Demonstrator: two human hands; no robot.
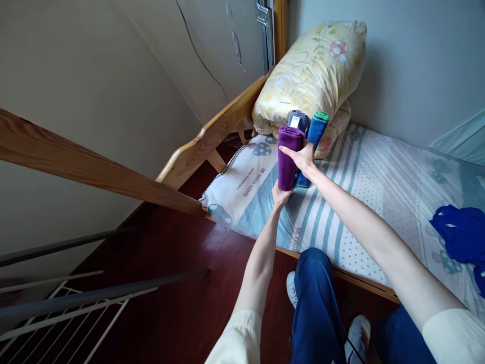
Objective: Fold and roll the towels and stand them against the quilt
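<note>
Purple roll (pixel 287 164), one: being held upright at the bed's (pixel 394 192) far left, nearer than the grey roll (pixel 302 120) and blue roll (pixel 317 133). Right hand (pixel 302 154): clasping its upper part. Left hand (pixel 281 195): cupping its base. Risk: a loose grip could be letting it unwind.

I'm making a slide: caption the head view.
Left hand and right hand grasp a purple fabric roll near a green-edged blue roll.

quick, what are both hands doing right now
Left hand: closed on the lower end of the purple roll.
Right hand: closed around its upper part, thumb across the front.
</note>
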